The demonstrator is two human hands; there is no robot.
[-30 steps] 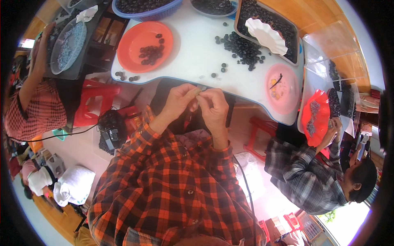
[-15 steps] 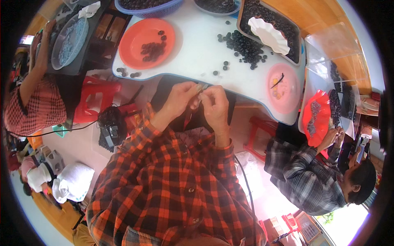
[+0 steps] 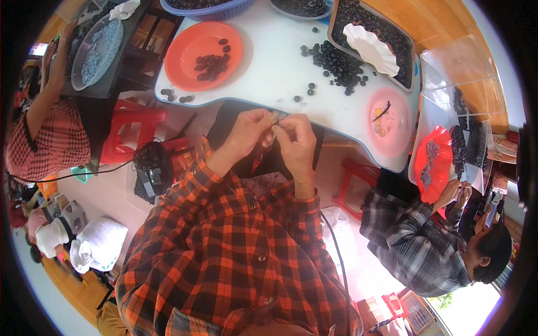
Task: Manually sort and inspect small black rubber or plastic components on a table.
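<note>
My left hand [image 3: 249, 131] and my right hand [image 3: 295, 144] meet at the front edge of the white table [image 3: 263, 61]. Both are closed, thumbs and fingers pinched round something small and dark that I cannot make out. Beyond them, a few small round black pieces [image 3: 311, 88] lie loose on the tabletop, close to a larger heap of black pieces [image 3: 339, 63]. To the left sits an orange-red basin [image 3: 178, 67] with a cluster of dark pieces in it. A pink plate [image 3: 398, 131] at the right holds a thin black strip and small yellowish bits.
At the back are a blue basket [image 3: 218, 13] and a metal tray [image 3: 412, 78] of black pieces with a white scalloped dish [image 3: 370, 49] on it. Red stools [image 3: 126, 131] stand on both sides. A person in a checked shirt [image 3: 426, 252] works at the right, another at the left.
My hands stay pinched together in nearly the same place, with the right fingers shifted slightly. The whole view has moved a little.
</note>
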